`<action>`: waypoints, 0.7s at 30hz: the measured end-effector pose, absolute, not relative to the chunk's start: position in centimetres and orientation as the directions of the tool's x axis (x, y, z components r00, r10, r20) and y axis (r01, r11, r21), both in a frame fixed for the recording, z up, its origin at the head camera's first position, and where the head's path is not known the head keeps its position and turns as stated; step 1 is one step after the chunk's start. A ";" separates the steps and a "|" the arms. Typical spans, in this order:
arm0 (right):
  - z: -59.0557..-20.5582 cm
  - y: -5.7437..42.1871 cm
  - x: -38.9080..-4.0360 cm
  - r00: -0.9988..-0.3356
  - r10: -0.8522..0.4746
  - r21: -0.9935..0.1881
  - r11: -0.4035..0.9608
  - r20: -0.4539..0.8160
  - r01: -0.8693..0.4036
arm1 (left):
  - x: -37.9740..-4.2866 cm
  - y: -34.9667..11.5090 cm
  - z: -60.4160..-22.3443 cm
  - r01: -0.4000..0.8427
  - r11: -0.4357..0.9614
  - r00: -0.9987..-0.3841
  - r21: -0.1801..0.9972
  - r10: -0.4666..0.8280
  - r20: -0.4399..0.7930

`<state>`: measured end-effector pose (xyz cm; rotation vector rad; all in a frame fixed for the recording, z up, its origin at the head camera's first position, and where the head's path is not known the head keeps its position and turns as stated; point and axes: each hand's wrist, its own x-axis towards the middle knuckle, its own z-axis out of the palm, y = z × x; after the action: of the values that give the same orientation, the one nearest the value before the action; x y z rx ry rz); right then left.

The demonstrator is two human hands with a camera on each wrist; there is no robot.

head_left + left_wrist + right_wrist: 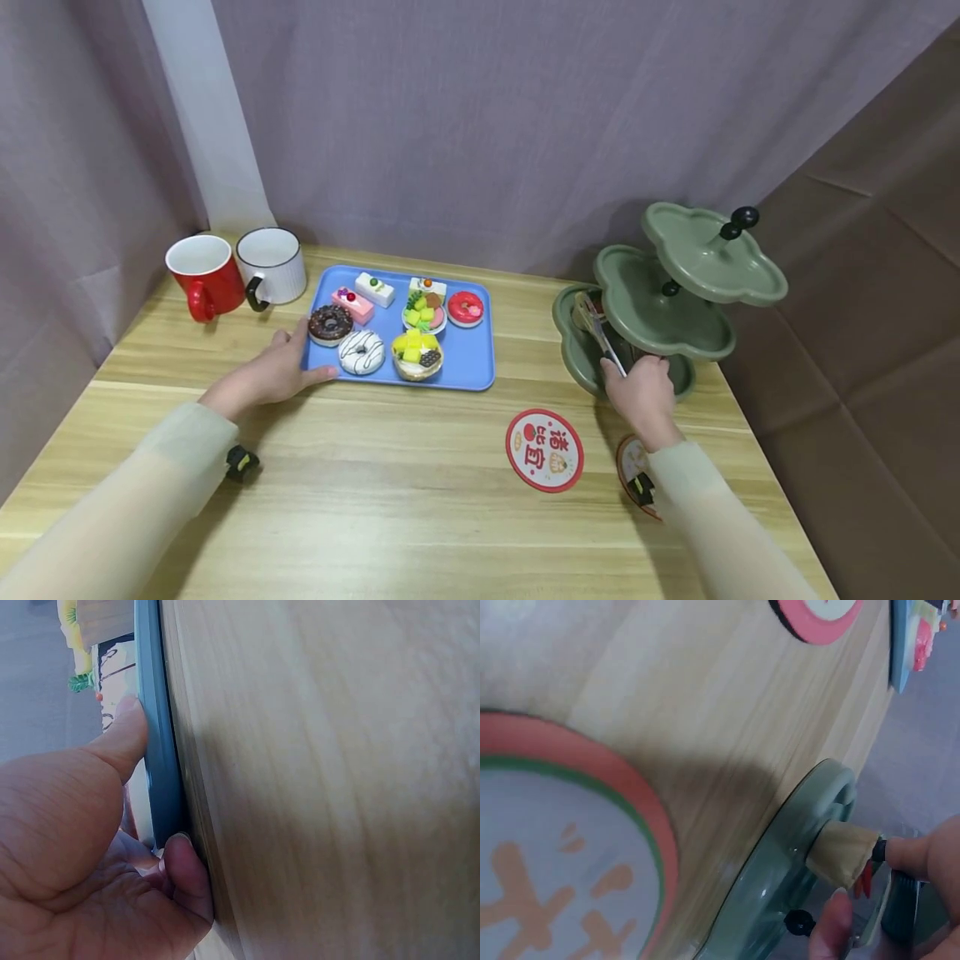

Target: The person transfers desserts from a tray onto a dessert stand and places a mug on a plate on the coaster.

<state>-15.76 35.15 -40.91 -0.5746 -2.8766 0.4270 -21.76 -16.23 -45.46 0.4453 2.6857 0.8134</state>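
My left hand (pixel 272 372) holds the near left corner of a blue tray (pixel 471 360); in the left wrist view the thumb (pixel 124 739) lies against its rim. Donuts, small cake slices and fruit-topped tarts sit on that tray. At the right, my right hand (pixel 643 398) grips tongs (pixel 604 343). Their tips are at a small tart in a tan cup (pixel 841 853), on the bottom tier (pixel 573 360) of a green three-tier stand (pixel 652 312). The upper tiers partly hide that bottom tier. Whether the tart bears on the plate, I cannot tell.
A red mug (pixel 206 279) and a white mug (pixel 276 271) stand at the back left. A round red-rimmed coaster (pixel 543 450) lies in front of the stand; another coaster (pixel 632 458) is partly under the right forearm. Curtains back the table.
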 end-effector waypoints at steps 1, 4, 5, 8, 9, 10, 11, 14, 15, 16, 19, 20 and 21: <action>-40.9 35.1 -15.6 -0.911 0.394 -0.317 0.885 0.122 0.340 | -21.8 -16.3 -45.5 0.206 0.793 -0.907 0.574 0.375 -0.191; -40.9 35.0 -15.0 -0.918 0.371 -0.323 0.893 0.139 0.312 | -21.8 -16.3 -45.7 0.208 0.792 -0.908 0.574 0.375 -0.189; -40.8 35.0 -14.8 -0.921 0.362 -0.325 0.896 0.142 0.302 | -21.8 -16.3 -45.8 0.206 0.792 -0.908 0.575 0.374 -0.190; -40.7 34.6 -14.2 -0.927 0.344 -0.341 0.898 0.148 0.278 | -21.7 -16.4 -45.7 0.206 0.790 -0.908 0.578 0.374 -0.187; -40.6 34.5 -14.0 -0.928 0.342 -0.350 0.896 0.147 0.275 | -21.7 -16.4 -45.7 0.206 0.789 -0.909 0.579 0.374 -0.186; -40.6 34.3 -13.9 -0.930 0.340 -0.357 0.893 0.141 0.272 | -21.7 -16.4 -45.6 0.206 0.788 -0.909 0.580 0.373 -0.184; -40.6 34.1 -13.7 -0.930 0.340 -0.367 0.890 0.138 0.271 | -21.7 -16.3 -45.6 0.207 0.787 -0.910 0.581 0.373 -0.182; -40.6 33.5 -13.4 -0.932 0.342 -0.379 0.884 0.122 0.275 | -21.7 -16.3 -45.5 0.208 0.787 -0.911 0.581 0.372 -0.179; -40.6 33.3 -13.3 -0.934 0.338 -0.381 0.884 0.117 0.272 | -21.7 -16.3 -45.5 0.207 0.789 -0.910 0.579 0.372 -0.181; -40.6 33.0 -13.2 -0.936 0.333 -0.381 0.885 0.112 0.269 | -21.7 -16.3 -45.5 0.207 0.790 -0.910 0.577 0.372 -0.182; -40.6 32.1 -13.1 -0.946 0.301 -0.383 0.893 0.121 0.235 | -21.8 -16.3 -45.7 0.210 0.791 -0.910 0.575 0.373 -0.181; -40.6 31.8 -13.1 -0.950 0.285 -0.383 0.898 0.128 0.218 | -21.8 -16.3 -45.7 0.209 0.791 -0.910 0.575 0.373 -0.182; -40.7 31.5 -13.0 -0.954 0.269 -0.385 0.901 0.134 0.200 | -21.8 -16.3 -45.8 0.209 0.790 -0.910 0.576 0.373 -0.181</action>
<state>-13.03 31.48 -40.65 -0.3589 -2.8823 0.5548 -21.84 -16.28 -45.80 0.4488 2.6949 0.8186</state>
